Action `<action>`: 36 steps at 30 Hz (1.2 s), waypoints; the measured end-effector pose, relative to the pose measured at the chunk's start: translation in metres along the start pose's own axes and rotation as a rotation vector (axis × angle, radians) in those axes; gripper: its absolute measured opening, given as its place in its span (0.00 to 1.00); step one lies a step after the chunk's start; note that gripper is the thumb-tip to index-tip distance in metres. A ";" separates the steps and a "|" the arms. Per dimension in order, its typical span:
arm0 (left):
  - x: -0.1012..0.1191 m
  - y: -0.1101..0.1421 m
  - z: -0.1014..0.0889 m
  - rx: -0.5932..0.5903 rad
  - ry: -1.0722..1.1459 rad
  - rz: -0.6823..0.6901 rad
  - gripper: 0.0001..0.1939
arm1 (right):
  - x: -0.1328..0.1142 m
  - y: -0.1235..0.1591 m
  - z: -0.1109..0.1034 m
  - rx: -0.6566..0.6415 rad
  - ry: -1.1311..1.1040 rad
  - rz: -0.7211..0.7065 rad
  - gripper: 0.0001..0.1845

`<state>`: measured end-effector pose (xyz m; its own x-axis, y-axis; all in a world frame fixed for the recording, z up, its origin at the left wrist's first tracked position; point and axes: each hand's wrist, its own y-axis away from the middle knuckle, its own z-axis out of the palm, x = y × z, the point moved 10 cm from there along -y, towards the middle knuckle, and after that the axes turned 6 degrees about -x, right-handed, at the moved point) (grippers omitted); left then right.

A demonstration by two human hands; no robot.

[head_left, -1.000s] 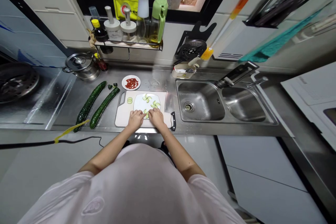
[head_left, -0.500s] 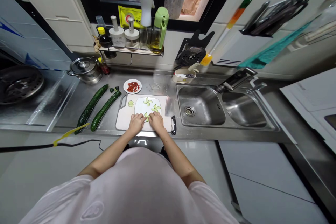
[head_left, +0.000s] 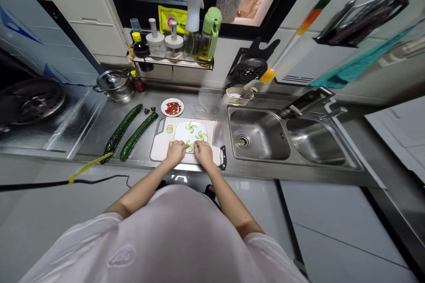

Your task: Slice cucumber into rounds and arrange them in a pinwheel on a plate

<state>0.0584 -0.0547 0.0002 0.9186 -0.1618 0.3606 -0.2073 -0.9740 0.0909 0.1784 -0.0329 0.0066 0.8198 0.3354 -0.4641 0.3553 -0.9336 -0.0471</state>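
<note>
On a white plate (head_left: 181, 131) lie pinwheels of thin cucumber slices (head_left: 191, 127), two in full view and one at the near edge between my hands. My left hand (head_left: 175, 153) reaches that near pinwheel from the left, its fingers pressed together on a cucumber slice (head_left: 190, 146). From the right, my right hand (head_left: 203, 152) has its fingers curled beside the same pinwheel; whatever its fingertips hold is too small to make out. The plate rests on a cutting board (head_left: 161, 148), where a few round slices (head_left: 169, 128) lie to the left.
A black-handled knife (head_left: 223, 158) lies at the board's right edge. Behind the board stands a small dish (head_left: 163, 109) of chopped red pieces. Two cucumbers (head_left: 137, 136) lie left, near a lidded pot (head_left: 116, 86). A double sink (head_left: 259, 135) is on the right.
The view has shifted a little, so the counter sits slightly farther right. My right hand has drawn back a little from the near pinwheel, showing more of it; my left hand stays beside it.
</note>
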 end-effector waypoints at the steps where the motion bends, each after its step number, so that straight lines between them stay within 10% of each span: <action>1: -0.003 -0.001 0.000 0.010 0.028 -0.022 0.17 | 0.001 0.001 -0.002 0.021 -0.018 -0.006 0.15; 16: -0.120 -0.006 -0.049 0.266 0.142 -0.613 0.18 | 0.012 0.012 -0.012 0.108 -0.157 -0.004 0.14; 36: -0.134 -0.020 -0.040 0.239 0.129 -0.715 0.13 | 0.019 0.021 -0.025 0.165 -0.217 0.038 0.15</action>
<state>-0.0740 -0.0074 -0.0129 0.7522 0.5265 0.3963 0.5150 -0.8448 0.1451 0.2133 -0.0432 0.0189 0.7090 0.2819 -0.6464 0.2338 -0.9588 -0.1616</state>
